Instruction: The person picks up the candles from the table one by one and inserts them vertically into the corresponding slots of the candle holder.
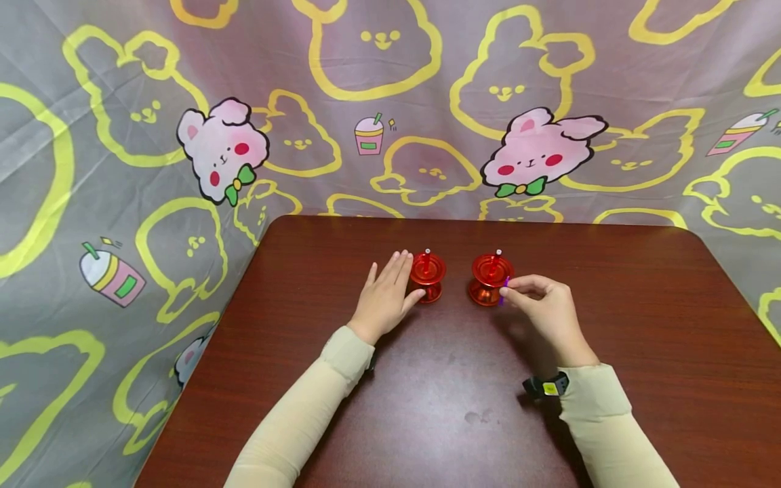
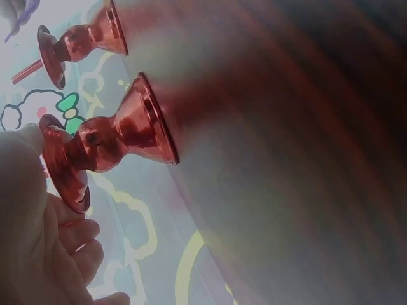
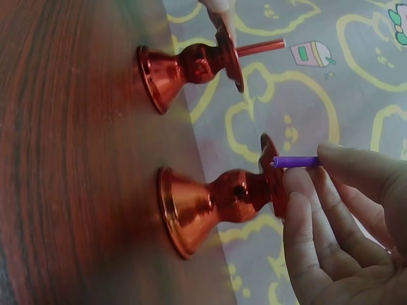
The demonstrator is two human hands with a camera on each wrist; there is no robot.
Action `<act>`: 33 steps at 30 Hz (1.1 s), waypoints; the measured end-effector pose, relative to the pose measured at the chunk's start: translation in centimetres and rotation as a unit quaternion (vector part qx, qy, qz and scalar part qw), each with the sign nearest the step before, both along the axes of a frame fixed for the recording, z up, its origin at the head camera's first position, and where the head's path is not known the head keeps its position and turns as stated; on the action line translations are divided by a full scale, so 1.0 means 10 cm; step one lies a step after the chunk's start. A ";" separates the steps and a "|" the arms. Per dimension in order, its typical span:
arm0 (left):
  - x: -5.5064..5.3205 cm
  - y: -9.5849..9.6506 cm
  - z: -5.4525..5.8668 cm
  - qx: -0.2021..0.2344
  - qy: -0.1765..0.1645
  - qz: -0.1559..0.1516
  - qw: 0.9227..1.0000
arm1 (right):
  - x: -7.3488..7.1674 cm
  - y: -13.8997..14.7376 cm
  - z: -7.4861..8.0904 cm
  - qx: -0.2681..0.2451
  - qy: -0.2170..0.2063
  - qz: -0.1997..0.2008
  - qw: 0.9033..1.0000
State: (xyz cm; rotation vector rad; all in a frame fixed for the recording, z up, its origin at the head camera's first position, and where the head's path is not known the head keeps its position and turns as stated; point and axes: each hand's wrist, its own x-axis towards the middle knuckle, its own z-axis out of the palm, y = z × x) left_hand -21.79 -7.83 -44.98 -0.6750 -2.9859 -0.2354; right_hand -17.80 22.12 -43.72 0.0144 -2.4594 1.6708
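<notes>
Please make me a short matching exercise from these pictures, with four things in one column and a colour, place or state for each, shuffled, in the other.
Column one
1. Left hand
2. Purple stick
3. Patterned cloth
4. Tabletop

Column two
A. Dark reddish-brown
B. Beside the left red stand in the head view
C. Greyish, with yellow outlines
D. Pinched by the right hand

Right pairs: 1-B, 2-D, 3-C, 4-A
</notes>
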 end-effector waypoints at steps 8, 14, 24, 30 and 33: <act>-0.01 0.00 0.00 0.003 -0.003 0.001 1.000 | -0.03 -0.11 0.05 0.004 0.013 -0.004 1.000; -0.01 0.00 0.00 0.000 -0.001 0.002 1.000 | -0.04 -0.20 0.08 0.001 0.023 -0.007 1.000; -0.02 0.00 -0.02 -0.011 0.008 0.000 1.000 | -0.06 -0.35 0.10 -0.014 0.051 -0.009 0.999; -0.01 0.00 -0.01 -0.011 0.009 -0.001 1.000 | -0.09 -0.47 0.12 -0.035 0.062 -0.019 0.997; 0.00 0.00 -0.01 -0.007 0.009 -0.001 1.000 | -0.10 -0.52 0.13 -0.038 0.059 -0.028 0.997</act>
